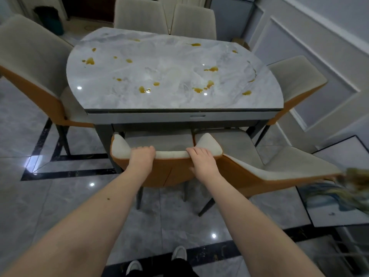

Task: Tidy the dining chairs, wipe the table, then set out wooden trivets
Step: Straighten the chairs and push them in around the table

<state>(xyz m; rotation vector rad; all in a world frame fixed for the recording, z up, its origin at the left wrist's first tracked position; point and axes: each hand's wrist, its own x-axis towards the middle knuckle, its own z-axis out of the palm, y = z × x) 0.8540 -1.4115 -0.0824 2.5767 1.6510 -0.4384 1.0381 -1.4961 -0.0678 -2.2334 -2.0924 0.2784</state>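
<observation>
The left hand (142, 155) and the right hand (201, 159) both grip the top of the near chair (169, 170), whose seat is under the table's (139, 114) near edge. Pushed crooked, it could knock the neighbouring chair (279, 166) just beside it. Yellow spills (197, 89) lie on the top, mostly toward the near edge. No trivets or readable writing are visible.
</observation>
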